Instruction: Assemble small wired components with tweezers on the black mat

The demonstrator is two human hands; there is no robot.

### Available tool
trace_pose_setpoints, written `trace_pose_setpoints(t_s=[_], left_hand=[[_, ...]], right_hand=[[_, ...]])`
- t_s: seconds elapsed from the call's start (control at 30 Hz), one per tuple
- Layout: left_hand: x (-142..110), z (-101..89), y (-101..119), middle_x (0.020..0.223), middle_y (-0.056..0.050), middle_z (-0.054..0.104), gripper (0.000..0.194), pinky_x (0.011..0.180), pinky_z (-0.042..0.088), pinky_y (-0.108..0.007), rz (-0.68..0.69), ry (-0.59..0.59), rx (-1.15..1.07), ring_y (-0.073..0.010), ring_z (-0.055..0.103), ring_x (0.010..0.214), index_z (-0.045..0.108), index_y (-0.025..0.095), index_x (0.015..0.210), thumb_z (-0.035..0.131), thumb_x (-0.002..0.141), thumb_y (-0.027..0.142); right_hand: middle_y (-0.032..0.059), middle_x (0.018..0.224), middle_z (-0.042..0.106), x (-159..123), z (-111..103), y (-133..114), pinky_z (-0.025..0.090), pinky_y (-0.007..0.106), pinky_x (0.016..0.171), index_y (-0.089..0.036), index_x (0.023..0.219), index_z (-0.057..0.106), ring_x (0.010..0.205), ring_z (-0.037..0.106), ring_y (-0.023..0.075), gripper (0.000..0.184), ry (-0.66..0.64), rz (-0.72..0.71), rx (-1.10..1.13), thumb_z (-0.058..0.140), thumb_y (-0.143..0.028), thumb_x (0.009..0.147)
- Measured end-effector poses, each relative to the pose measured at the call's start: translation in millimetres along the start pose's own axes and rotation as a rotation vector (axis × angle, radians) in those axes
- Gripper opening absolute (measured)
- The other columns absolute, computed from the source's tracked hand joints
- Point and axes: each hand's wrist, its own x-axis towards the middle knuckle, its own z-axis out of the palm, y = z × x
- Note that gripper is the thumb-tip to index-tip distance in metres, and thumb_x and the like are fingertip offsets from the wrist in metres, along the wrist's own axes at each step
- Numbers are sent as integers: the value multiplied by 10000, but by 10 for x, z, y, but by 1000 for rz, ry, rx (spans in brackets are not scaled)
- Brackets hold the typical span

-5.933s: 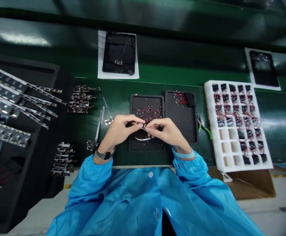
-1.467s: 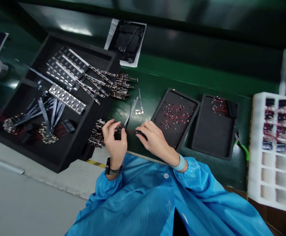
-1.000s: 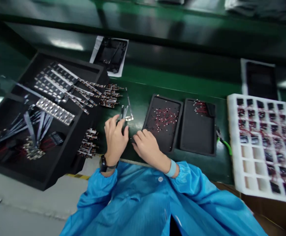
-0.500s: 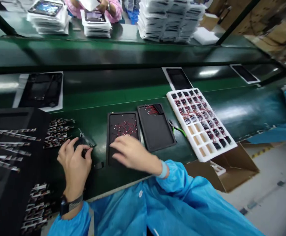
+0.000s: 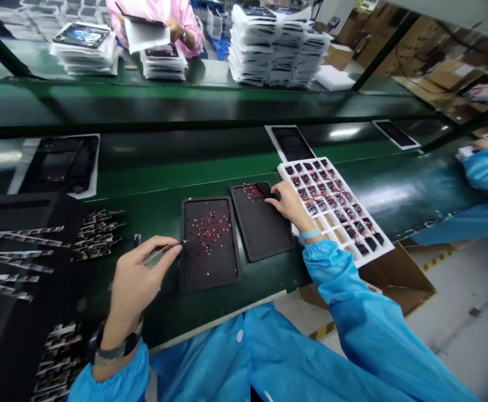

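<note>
Between the thumb and fingers of my left hand [image 5: 137, 273] is a slim metal tool that looks like tweezers [image 5: 164, 248]. Its tip points right, over the left edge of a black tray [image 5: 187, 273] holding many small parts with red wires [image 5: 213, 229]. My right hand [image 5: 290, 206] reaches to the top right corner of a second black tray [image 5: 264, 234]. There its fingers pinch a black flat piece [image 5: 266, 190], partly hidden by the fingertips. Beside that piece lie more red wires [image 5: 252, 191].
A white compartment tray [image 5: 344, 206] of black parts with red wires is on the right, under my right forearm. Strip-like parts [image 5: 97, 234] lie at the left near a black box [image 5: 68, 218]. Tablet housings [image 5: 62, 164] rest on the green line. A person in pink [image 5: 181, 22] works opposite.
My right hand has moved from the left tray to the black piece in the right tray. My left hand has taken up the tweezers and moved right, to the left tray's edge.
</note>
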Motion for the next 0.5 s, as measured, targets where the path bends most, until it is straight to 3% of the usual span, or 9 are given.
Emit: trace_pose_setpoints(t_s=[0.13,0.3,0.4,0.5], left_hand=[[177,98,14,943,-32,800,249,856,578,-298,17,-119,-50,-216,726,886,799,226,901,807,823,463],[317,154,-103,971,-48,801,287,908,581,-336,-33,-106,-96,-234,735,913,799,222,928,822,795,474],[368,159,-166,959,-54,797,317,912,588,-348,-65,-87,-129,-240,742,909,791,210,923,842,763,479],[395,181,-186,940,-56,796,349,911,599,-342,-118,-52,-201,-237,752,904,779,197,932,858,743,479]], right_hand=[[108,978,639,22,-5,-18,500,451,927,-199,986,671,980,591,298,69,20,-40,-15,693,-261,965],[121,978,682,-54,-59,-133,503,454,935,-191,959,696,982,616,290,105,102,-6,63,620,-252,995],[115,1022,735,-81,-84,-233,519,427,916,-181,1034,712,972,666,263,139,151,104,253,599,-248,989],[69,879,747,-77,-74,-398,539,354,782,-170,1026,710,807,693,209,190,112,282,590,645,-338,966]])
